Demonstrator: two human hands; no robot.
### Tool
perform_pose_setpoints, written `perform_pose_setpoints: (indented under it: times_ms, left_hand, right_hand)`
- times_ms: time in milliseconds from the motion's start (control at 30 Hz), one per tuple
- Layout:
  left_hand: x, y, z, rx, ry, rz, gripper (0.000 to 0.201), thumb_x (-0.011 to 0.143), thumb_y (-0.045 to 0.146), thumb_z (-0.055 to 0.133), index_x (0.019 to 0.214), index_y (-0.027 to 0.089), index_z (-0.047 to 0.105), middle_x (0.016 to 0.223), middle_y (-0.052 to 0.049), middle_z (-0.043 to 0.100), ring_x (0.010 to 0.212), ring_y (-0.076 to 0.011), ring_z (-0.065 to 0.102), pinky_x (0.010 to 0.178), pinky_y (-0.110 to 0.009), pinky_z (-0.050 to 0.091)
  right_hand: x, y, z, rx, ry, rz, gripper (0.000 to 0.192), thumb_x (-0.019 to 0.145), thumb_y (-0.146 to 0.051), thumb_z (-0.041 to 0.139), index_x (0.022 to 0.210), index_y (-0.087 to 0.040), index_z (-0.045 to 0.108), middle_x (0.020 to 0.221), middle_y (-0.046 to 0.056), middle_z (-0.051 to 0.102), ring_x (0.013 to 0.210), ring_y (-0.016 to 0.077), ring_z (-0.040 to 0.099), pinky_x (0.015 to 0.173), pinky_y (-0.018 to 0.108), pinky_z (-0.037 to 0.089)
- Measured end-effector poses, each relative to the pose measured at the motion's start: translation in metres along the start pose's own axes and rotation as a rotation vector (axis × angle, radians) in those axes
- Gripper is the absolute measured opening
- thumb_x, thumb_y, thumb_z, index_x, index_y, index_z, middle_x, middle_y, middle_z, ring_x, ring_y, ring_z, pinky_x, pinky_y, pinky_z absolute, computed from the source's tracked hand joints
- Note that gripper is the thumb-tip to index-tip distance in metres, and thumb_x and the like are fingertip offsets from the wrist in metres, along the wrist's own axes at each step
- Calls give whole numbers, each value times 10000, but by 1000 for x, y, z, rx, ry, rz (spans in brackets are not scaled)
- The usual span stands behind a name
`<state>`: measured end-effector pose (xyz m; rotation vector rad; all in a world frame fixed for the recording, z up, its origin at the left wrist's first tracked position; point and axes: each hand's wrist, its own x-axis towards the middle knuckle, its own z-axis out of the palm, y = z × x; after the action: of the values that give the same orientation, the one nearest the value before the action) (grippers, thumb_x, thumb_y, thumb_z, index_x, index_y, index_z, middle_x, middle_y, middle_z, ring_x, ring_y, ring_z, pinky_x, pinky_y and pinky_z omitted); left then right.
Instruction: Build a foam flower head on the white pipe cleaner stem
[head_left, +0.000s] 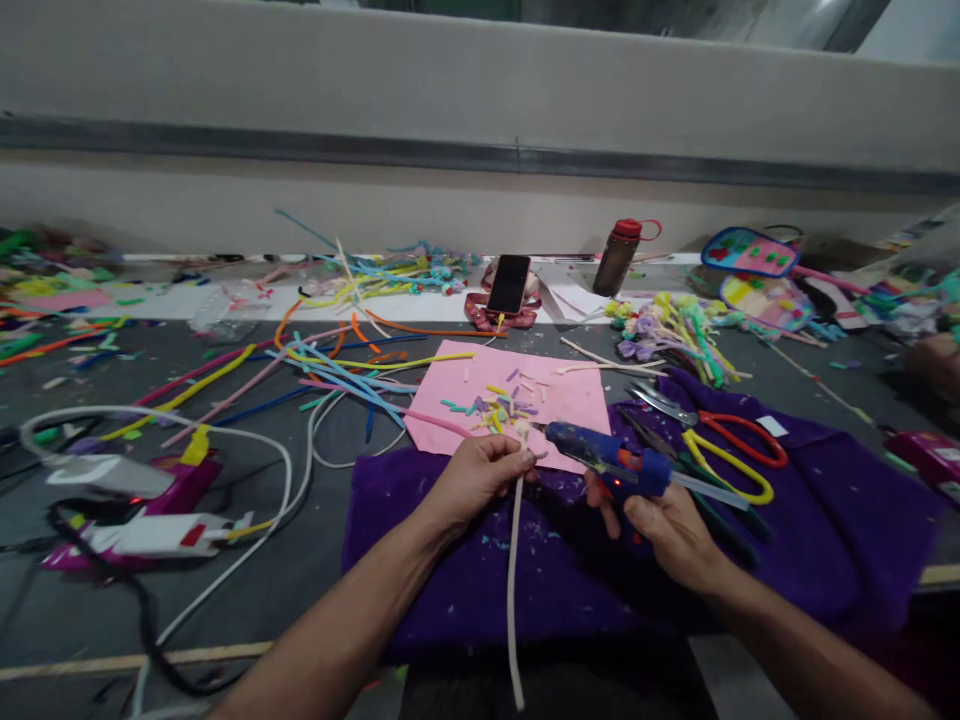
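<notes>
Left hand pinched around the top end of a cream pipe cleaner, fingers clamped together on it just above the purple cloth; stem hanging down from the grip, past the near edge of the desk. Right hand wrapped around the handle of a blue glue gun, fingers closed on the grip, nozzle aimed left and almost touching the pinched tip. Just beyond both hands, a pink paper sheet strewn with small coloured snippets. To the right on the cloth, scissors with red handles and yellow handles, lying near the gun's rear. Farther back, a phone propped upright, a brown bottle with red cap beside it, and a bunch of finished pipe-cleaner flowers. On the left, loose coloured pipe cleaners fanned across the desk, plus a white cable looping past power adapters.
</notes>
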<state>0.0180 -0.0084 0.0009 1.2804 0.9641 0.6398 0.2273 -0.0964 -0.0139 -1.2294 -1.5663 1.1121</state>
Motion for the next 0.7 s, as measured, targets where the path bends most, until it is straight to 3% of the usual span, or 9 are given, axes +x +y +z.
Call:
perform_pose_setpoints:
  times_ms: [100, 200, 433, 533, 600, 700]
  left_hand:
    - [1, 0, 0, 9, 9, -28, 313, 682, 442, 614, 628, 134, 609, 549, -5, 560, 415, -55, 322, 419, -205, 189]
    - [2, 0, 0, 2, 12, -37, 313, 676, 443, 618, 627, 134, 597, 608, -22, 605, 419, -55, 340, 420, -201, 199]
    - [1, 0, -1, 6, 9, -14, 303, 700, 415, 614, 606, 129, 580, 542, 5, 564, 402, -39, 308, 414, -200, 173]
    - [0, -2, -5, -38, 29, 4, 306, 704, 427, 613, 633, 130, 588, 575, 1, 576, 408, -35, 321, 413, -196, 175]
    - [-1, -3, -8, -76, 46, 6, 303, 703, 434, 615, 666, 134, 600, 559, 12, 561, 398, -33, 306, 404, -195, 163]
    - [-2, -1, -11, -133, 84, 7, 300, 696, 430, 627, 678, 133, 592, 571, 17, 555, 402, -32, 320, 390, -193, 152]
  right_hand:
    - [0, -6, 1, 45, 43, -14, 333, 836, -463, 411, 823, -190, 600, 593, 13, 534, 545, 158, 489, 515, 278, 378]
    - [11, -18, -8, 131, 170, 17, 329, 849, -456, 407, 864, -191, 603, 570, 12, 554, 547, 158, 504, 530, 275, 395]
    - [84, -46, -58, 398, 445, 145, 415, 777, -577, 464, 839, -178, 562, 508, -11, 528, 373, 101, 420, 342, 212, 291]
    - [84, -45, -47, 361, 369, 98, 409, 798, -558, 450, 885, -176, 569, 536, -8, 526, 413, 109, 440, 375, 217, 319]
    - [68, -42, -28, 324, 224, 66, 396, 842, -521, 394, 946, -184, 575, 535, -6, 523, 437, 123, 453, 403, 231, 333]
    - [38, -36, -7, 233, 120, -19, 352, 861, -453, 384, 949, -187, 598, 516, -5, 519, 457, 136, 463, 461, 261, 356]
